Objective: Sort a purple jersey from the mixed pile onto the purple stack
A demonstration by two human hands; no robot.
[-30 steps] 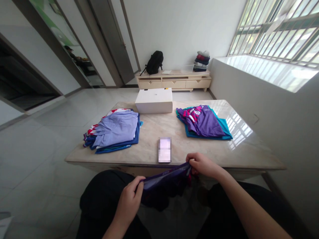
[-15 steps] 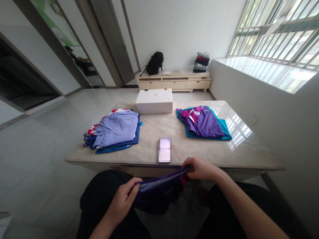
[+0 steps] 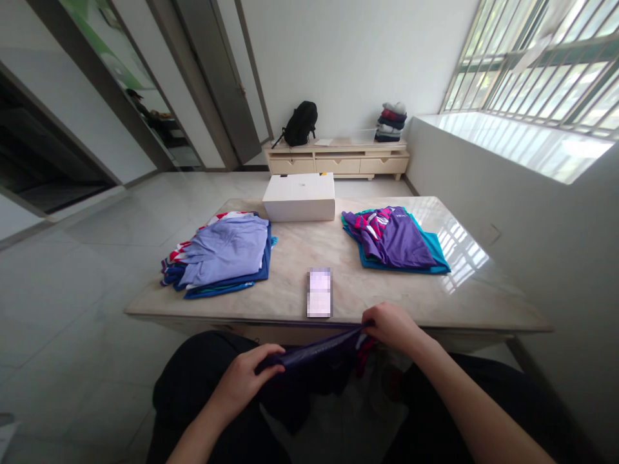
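Observation:
A dark purple garment (image 3: 316, 364) with a bit of red hangs over my lap, just below the near edge of the marble table (image 3: 300, 248). My left hand (image 3: 246, 377) grips its left end and my right hand (image 3: 394, 327) pinches its right end, with the top edge stretched between them. A phone (image 3: 320, 293) lies on the table just beyond my hands.
A stack of light blue and dark blue clothes (image 3: 222, 252) lies at the table's left, a purple, pink and teal pile (image 3: 394, 237) at its right, a white box (image 3: 300, 196) at the back. Behind stand a low cabinet (image 3: 336, 161), a black backpack (image 3: 300, 122) and folded clothes (image 3: 391, 119).
Both hands kept hold of the garment. The left hand slid lower and flattened toward my lap, and the stretched edge dropped a little below the table's edge.

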